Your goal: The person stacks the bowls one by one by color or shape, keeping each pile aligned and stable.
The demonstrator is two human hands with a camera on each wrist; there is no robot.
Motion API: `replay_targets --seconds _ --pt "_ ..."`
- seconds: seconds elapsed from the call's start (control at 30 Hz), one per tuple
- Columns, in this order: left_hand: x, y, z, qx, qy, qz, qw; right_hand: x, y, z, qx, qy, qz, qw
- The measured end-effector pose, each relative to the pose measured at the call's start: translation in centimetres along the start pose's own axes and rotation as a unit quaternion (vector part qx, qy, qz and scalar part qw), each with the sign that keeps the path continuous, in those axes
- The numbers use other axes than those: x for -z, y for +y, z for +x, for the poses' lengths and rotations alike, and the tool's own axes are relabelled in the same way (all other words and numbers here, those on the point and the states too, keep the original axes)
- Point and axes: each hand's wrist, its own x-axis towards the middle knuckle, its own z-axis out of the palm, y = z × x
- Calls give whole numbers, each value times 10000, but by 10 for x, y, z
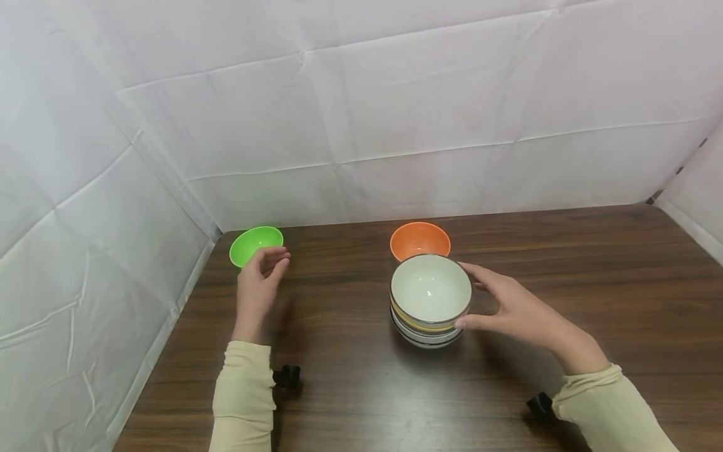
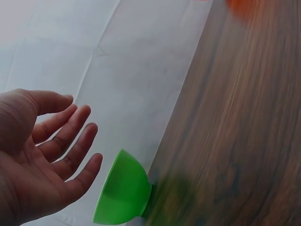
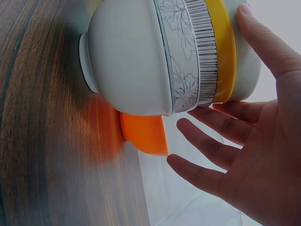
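Observation:
A stack of several bowls [image 1: 431, 292] stands on the table, its top bowl pale inside with a dark rim. Lower bowls show a leaf-patterned band, a striped band and a yellow band [image 3: 222, 52]. My right hand [image 1: 516, 311] holds the upper part of the stack from the right, thumb on the near side and forefinger on the far side; its lower fingers spread apart. A green bowl [image 1: 254, 243] sits at the far left. My left hand [image 1: 261, 285] hovers near it, fingers loosely bent, apart from the bowl [image 2: 124, 190] in the left wrist view.
An orange bowl [image 1: 420, 238] stands directly behind the stack, partly hidden by it. White sheeting [image 1: 367, 119] rises along the back and left edges of the dark wooden table [image 1: 339, 376]. Black mounts [image 1: 288, 376] project from both sleeves.

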Motion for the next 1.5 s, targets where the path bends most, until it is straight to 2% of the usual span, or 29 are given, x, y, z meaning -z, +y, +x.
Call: replay_targets --seconds 0.2,0.5,0.87,1.0,1.27,1.4,1.5 --pt "6 -8 1 154 446 237 9986 0 0 0 -23 -18 39 10000" --pt "14 -18 4 357 780 86 9963 0 -1 -1 -50 -28 26 10000" --pt "12 -34 4 461 1200 591 9899 0 0 1 -50 -13 33 10000" --pt "12 -41 5 554 1126 858 9884 0 1 0 -4 -16 32 10000" --pt "13 -50 7 1010 750 937 9876 0 1 1 -73 -21 19 10000" --pt "13 -50 7 1212 527 1101 9851 0 1 0 -79 -35 15 10000" --pt "12 -48 6 1234 500 1207 9837 1 0 0 -84 -55 9 9999"
